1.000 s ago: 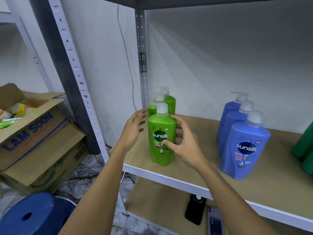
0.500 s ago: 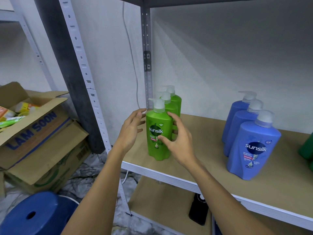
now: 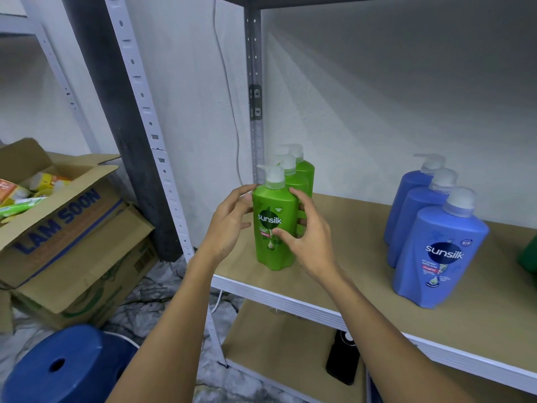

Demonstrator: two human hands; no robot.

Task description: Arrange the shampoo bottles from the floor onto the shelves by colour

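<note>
Hands (image 3: 270, 228) flank front green bottle (image 3: 274, 228) upright on shelf (image 3: 363, 274).

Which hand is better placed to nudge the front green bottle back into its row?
Probably the right hand: its thumb and fingers wrap the front green plastic pump bottle. The left hand only touches its side with its fingertips.
</note>
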